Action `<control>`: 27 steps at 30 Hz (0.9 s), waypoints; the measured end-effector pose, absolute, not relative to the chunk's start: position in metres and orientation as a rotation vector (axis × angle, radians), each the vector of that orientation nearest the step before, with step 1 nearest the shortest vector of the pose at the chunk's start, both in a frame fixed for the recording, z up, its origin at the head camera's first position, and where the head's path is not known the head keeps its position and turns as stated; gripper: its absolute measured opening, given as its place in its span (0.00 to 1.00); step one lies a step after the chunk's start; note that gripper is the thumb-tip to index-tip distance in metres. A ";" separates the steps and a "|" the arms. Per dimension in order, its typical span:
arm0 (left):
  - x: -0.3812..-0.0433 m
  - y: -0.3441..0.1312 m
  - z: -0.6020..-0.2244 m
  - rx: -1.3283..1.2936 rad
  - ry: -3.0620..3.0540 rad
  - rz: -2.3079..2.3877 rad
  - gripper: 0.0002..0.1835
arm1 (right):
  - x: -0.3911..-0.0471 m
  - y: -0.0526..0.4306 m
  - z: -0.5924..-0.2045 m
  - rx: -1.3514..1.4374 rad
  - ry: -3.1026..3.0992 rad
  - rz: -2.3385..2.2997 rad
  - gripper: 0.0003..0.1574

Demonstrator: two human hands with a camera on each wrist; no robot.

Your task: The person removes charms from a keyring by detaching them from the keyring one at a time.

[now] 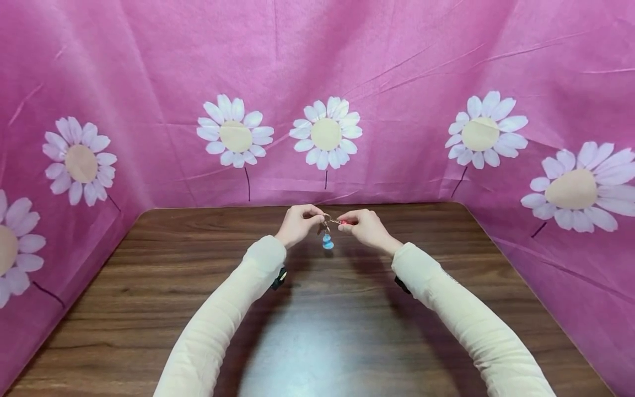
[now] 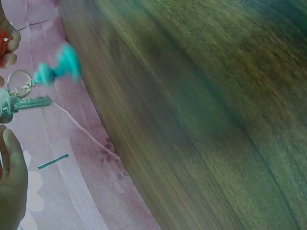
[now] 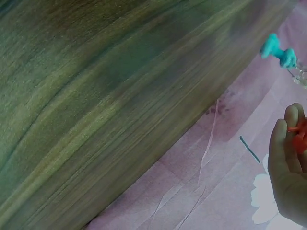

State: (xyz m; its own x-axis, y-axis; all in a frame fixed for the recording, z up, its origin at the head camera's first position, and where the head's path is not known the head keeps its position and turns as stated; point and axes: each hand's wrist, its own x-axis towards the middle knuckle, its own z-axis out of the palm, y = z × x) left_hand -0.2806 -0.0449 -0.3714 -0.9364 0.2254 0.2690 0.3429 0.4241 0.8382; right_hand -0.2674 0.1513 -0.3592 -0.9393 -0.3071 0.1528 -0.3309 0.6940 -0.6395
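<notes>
A keyring (image 1: 326,218) with a blue figure charm (image 1: 327,241) hangs between both hands, above the far part of the table. My left hand (image 1: 300,225) pinches at the ring's left side; in the left wrist view a key (image 2: 32,102) sticks out at its fingertips, beside the metal ring (image 2: 19,82). A short chain (image 1: 335,221) runs from the ring to a small red charm (image 1: 344,223), which my right hand (image 1: 367,227) holds between thumb and fingers. The right wrist view shows this red charm (image 3: 300,138) partly cut off, its exact shape unclear.
A brown wood-grain table (image 1: 317,331) lies under the arms, with a light glare near its front. A pink cloth (image 1: 397,55) printed with white daisies surrounds its back and sides. Dark bands (image 1: 279,278) sit at both wrists.
</notes>
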 end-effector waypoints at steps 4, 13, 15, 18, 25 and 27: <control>-0.281 -0.045 -0.372 -0.507 -2.543 -1.548 0.05 | -0.266 0.148 -0.360 0.578 -2.843 1.042 0.12; -0.280 -0.041 -0.371 -0.474 -2.411 -1.816 0.06 | -0.270 0.143 -0.365 0.697 -2.710 1.035 0.11; -0.280 -0.040 -0.372 -0.475 -2.375 -1.875 0.07 | -0.271 0.142 -0.366 0.706 -2.677 1.018 0.09; -0.280 -0.039 -0.372 -0.480 -2.321 -1.939 0.07 | -0.273 0.142 -0.368 0.723 -2.611 0.967 0.07; -0.274 -0.038 -0.369 -0.440 -2.340 -1.966 0.08 | -0.271 0.140 -0.362 0.773 -2.514 0.944 0.06; -0.275 -0.039 -0.372 -0.449 -2.374 -1.921 0.09 | -0.270 0.139 -0.360 0.776 -2.522 0.966 0.06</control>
